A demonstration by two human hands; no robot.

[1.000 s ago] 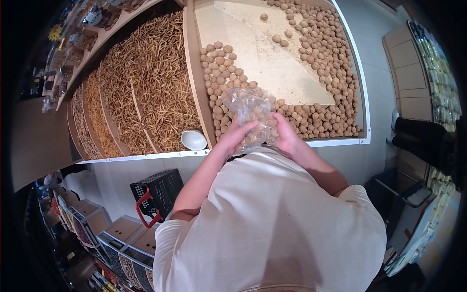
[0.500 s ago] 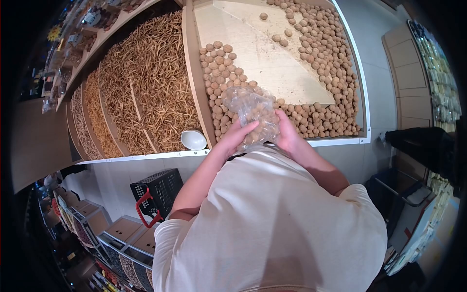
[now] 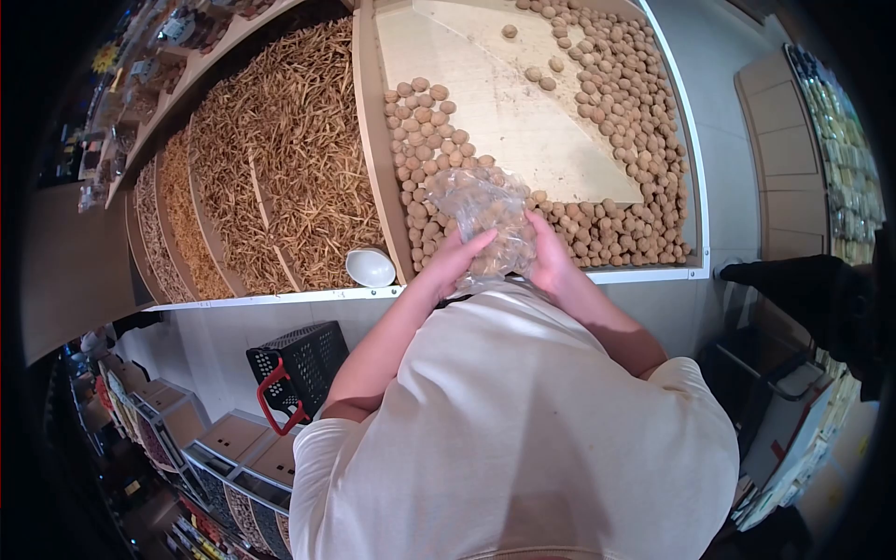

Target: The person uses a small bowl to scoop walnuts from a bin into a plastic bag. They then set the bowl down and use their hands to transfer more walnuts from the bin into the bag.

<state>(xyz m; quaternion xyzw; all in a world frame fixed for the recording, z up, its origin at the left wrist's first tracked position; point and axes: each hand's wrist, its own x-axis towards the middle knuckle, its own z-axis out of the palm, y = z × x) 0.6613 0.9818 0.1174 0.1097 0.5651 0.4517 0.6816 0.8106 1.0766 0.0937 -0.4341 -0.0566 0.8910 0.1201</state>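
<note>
Between my two hands is a clear plastic bag point(image 3: 495, 219) with walnuts inside, held close to my body over the bin's front edge. My left hand point(image 3: 459, 259) grips the bag's left side, its thumb lying across the plastic. On the opposite side, my right hand point(image 3: 549, 257) holds the bag with its fingers partly hidden behind it. Loose walnuts point(image 3: 607, 229) lie along the front and right of the wooden bin point(image 3: 523, 93), and more are heaped on its left side.
Left of the walnuts, a divider separates a bin of dried brown strips point(image 3: 299, 149). A white scoop point(image 3: 371, 268) rests at its front corner. On the floor stands a black basket point(image 3: 303, 364) with a red handle. A person's dark-clothed leg point(image 3: 793, 280) is at the right.
The view has shifted very slightly. Both hands keep their hold on the bag, and the dark-clothed leg at the right has moved a little left.
</note>
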